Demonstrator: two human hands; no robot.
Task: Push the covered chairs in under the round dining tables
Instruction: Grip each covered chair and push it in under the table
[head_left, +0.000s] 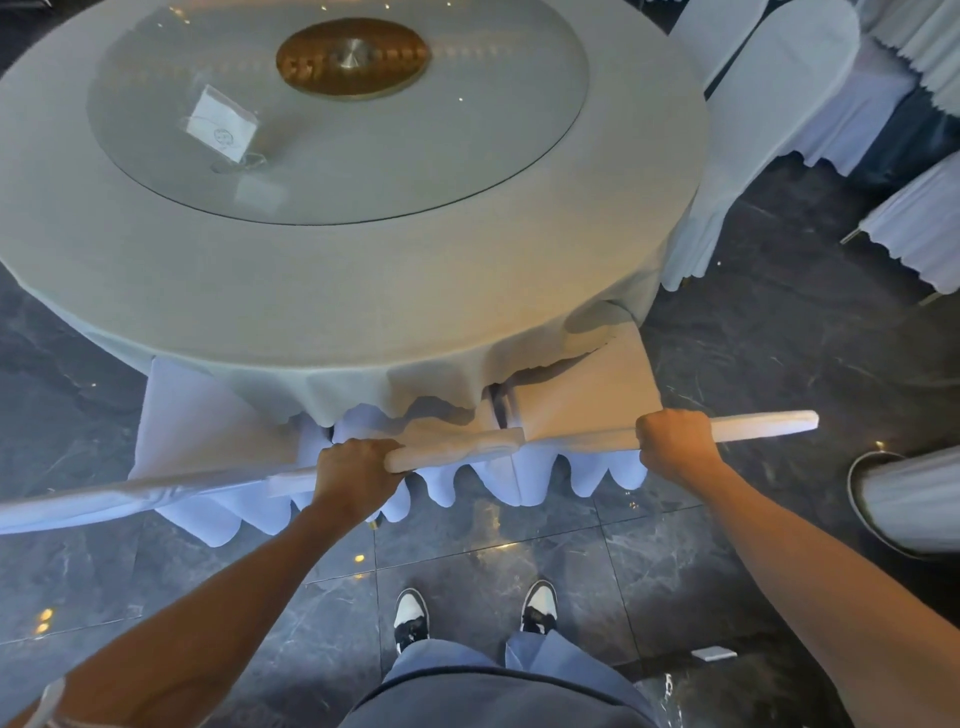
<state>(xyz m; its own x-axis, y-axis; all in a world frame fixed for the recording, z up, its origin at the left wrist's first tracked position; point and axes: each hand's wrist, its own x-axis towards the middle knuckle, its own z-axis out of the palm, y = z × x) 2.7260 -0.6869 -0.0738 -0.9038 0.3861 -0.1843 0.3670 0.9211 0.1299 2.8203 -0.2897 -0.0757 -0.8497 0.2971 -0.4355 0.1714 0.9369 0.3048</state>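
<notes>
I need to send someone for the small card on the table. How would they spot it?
Start at the round table and its glass turntable. The card in a clear sleeve lies on the glass, left of the brass hub, the only loose item there.

Matt grey cloth is draping the round table (363, 291), under a smooth, glossy glass turntable (467, 156) with a brass-looking metal hub (353, 57). White cloth is covering the chairs (587, 384). Polished dark marble-look floor tiles (467, 582) are reflecting lights.
</notes>
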